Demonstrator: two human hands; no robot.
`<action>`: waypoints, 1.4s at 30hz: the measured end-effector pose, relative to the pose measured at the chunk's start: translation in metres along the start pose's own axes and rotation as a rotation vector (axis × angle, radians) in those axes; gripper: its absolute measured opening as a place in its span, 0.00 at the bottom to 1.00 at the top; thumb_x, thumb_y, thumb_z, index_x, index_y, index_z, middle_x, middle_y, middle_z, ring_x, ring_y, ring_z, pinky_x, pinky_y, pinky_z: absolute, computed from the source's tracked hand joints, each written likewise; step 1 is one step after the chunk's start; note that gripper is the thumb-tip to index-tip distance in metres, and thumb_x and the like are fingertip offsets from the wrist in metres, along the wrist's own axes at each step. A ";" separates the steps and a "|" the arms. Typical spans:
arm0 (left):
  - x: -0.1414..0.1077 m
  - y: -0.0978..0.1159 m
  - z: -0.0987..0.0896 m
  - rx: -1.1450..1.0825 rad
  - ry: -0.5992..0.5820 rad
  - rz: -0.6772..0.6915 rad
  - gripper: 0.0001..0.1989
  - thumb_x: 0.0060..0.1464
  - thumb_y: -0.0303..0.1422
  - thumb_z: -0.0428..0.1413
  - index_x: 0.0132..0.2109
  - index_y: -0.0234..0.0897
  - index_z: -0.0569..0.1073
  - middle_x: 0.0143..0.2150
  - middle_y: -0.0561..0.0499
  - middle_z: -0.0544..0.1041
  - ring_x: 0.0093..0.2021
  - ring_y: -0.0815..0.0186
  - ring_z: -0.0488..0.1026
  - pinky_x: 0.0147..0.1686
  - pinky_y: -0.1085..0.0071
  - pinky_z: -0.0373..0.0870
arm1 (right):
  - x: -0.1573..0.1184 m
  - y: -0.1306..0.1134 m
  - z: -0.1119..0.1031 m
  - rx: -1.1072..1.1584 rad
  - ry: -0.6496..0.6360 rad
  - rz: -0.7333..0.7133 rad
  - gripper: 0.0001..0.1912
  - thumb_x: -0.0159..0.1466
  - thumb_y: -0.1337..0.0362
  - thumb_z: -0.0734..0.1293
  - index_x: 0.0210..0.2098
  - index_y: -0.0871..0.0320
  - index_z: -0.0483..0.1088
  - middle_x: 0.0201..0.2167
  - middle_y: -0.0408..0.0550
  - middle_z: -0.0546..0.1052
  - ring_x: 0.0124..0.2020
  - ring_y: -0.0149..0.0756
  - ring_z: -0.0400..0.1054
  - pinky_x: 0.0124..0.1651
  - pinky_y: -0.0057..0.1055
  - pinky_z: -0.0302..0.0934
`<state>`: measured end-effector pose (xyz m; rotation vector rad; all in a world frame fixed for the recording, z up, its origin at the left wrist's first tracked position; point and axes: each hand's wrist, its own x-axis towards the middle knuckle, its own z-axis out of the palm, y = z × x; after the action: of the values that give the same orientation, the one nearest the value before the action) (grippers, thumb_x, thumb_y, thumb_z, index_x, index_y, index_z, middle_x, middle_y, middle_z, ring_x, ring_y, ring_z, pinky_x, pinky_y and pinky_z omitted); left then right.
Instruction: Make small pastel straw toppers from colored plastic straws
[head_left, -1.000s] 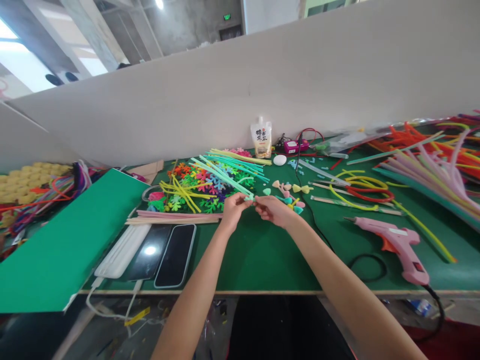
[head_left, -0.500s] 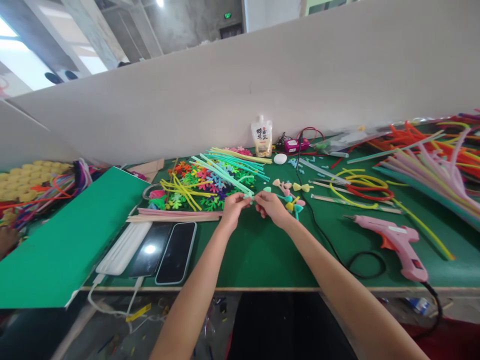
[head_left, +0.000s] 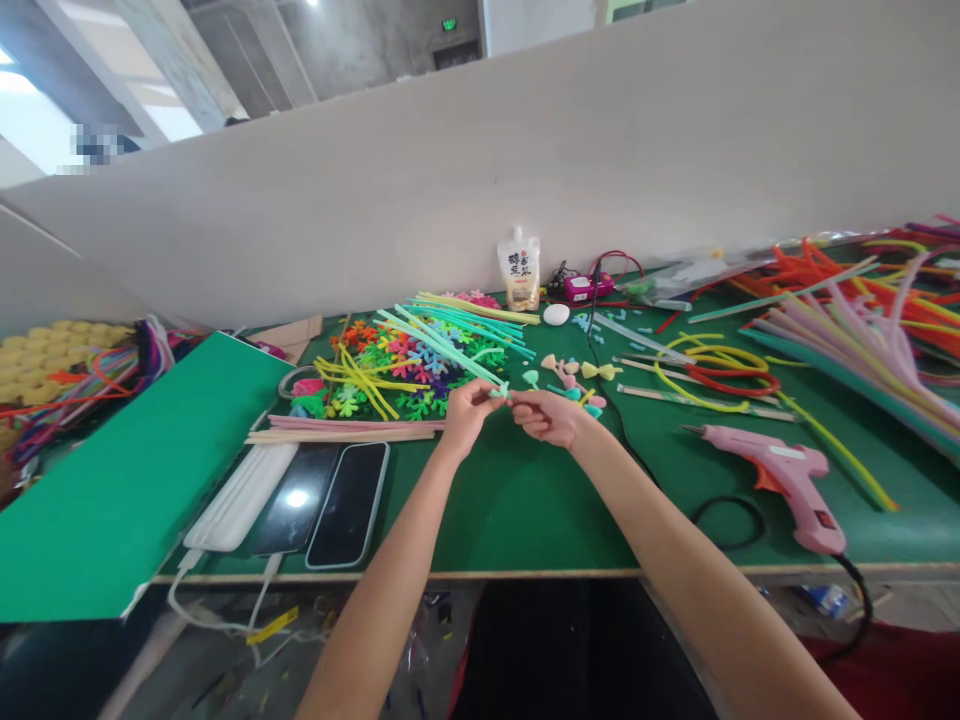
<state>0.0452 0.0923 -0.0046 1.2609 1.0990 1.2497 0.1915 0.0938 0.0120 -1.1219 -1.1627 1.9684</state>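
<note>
Both hands meet above the middle of the green table. My left hand [head_left: 466, 418] is closed, thumb and fingers pinching a small mint-green pipe cleaner [head_left: 500, 391] that looks bent or knotted. At its right side my right hand [head_left: 549, 416] is closed too, fingers curled, its tips pinching the same piece. Just beyond the left hand, long mint pipe cleaners [head_left: 435, 343] lie over a pile of colourful snowflake-shaped pieces [head_left: 427, 375]. Small bow and bud shapes [head_left: 600, 371] in yellow, pink and teal lie past the right hand.
A pink glue gun [head_left: 780, 470] lies at right, its cord over the edge. Two phones [head_left: 349, 505] and a white power bank [head_left: 244, 495] lie at left beside a green board [head_left: 142, 480]. A drink pouch [head_left: 518, 272] stands by the partition. Pipe cleaner bundles [head_left: 847, 330] fill the far right.
My right hand has turned, its fingers now curled more to the front, still at the mint-green piece. My left hand stays almost in place. The view has shifted slightly.
</note>
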 end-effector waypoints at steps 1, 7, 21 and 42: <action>0.000 0.000 0.000 0.009 0.000 -0.005 0.08 0.34 0.31 0.62 0.26 0.33 0.72 0.24 0.54 0.74 0.28 0.68 0.70 0.33 0.72 0.64 | 0.000 0.001 0.001 -0.023 0.030 -0.028 0.11 0.62 0.69 0.56 0.22 0.59 0.57 0.13 0.33 0.51 0.12 0.20 0.39 0.14 0.19 0.37; 0.000 -0.002 -0.001 0.023 0.035 -0.090 0.11 0.31 0.32 0.64 0.23 0.33 0.71 0.17 0.55 0.70 0.21 0.71 0.66 0.26 0.73 0.61 | 0.005 0.009 0.011 -0.187 0.276 -0.298 0.09 0.53 0.75 0.62 0.19 0.59 0.60 0.15 0.36 0.59 0.18 0.23 0.49 0.21 0.22 0.43; -0.001 0.001 0.001 -0.046 0.068 -0.106 0.13 0.31 0.36 0.64 0.24 0.33 0.72 0.21 0.54 0.72 0.24 0.71 0.67 0.28 0.73 0.65 | 0.001 0.008 0.010 -0.090 0.201 -0.186 0.09 0.58 0.66 0.63 0.22 0.61 0.63 0.15 0.39 0.66 0.14 0.20 0.55 0.14 0.17 0.52; -0.002 -0.001 0.003 0.045 0.061 -0.078 0.12 0.31 0.36 0.65 0.23 0.33 0.72 0.18 0.55 0.71 0.22 0.70 0.67 0.27 0.73 0.62 | 0.005 0.012 0.011 -0.078 0.329 -0.180 0.08 0.53 0.73 0.65 0.19 0.62 0.65 0.16 0.43 0.68 0.13 0.20 0.55 0.14 0.21 0.53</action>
<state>0.0483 0.0904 -0.0053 1.2088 1.2146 1.2180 0.1783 0.0883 0.0028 -1.2767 -1.1256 1.5453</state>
